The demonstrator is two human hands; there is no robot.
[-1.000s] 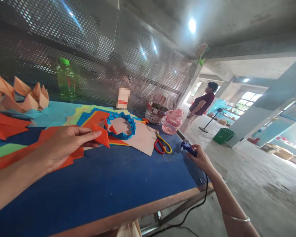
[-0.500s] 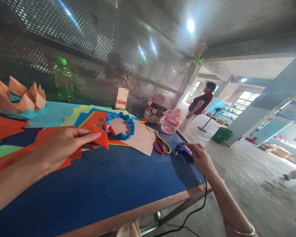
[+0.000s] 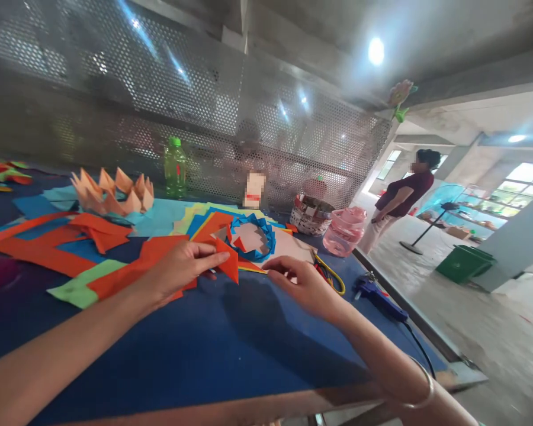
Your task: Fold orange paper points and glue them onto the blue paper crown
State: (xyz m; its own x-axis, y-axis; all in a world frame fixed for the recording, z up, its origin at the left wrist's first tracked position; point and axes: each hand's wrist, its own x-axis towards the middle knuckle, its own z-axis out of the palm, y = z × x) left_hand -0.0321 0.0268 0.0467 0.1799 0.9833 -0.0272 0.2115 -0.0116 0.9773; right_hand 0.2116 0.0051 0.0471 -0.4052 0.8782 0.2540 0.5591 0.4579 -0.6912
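Observation:
My left hand pinches an orange folded paper piece between thumb and fingers, above the blue tabletop. To its right, my right hand has half-curled fingers pointing at that piece, slightly apart and with nothing visible in them. Just behind both hands lies a ring of blue folded paper with a red-orange folded piece on its left side. Scissors with yellow and red handles are partly hidden behind my right hand. A blue glue gun lies on the table at the right, its black cord trailing off.
Orange paper sheets and a peach paper lotus shape are at the left. Along the back stand a green-capped bottle, a patterned basket and a pink plastic jar. Beyond the table a person stands near a green bin.
My right hand has left the glue gun and moved left toward the orange folded piece. The left hand keeps its pinch. The view has turned left.

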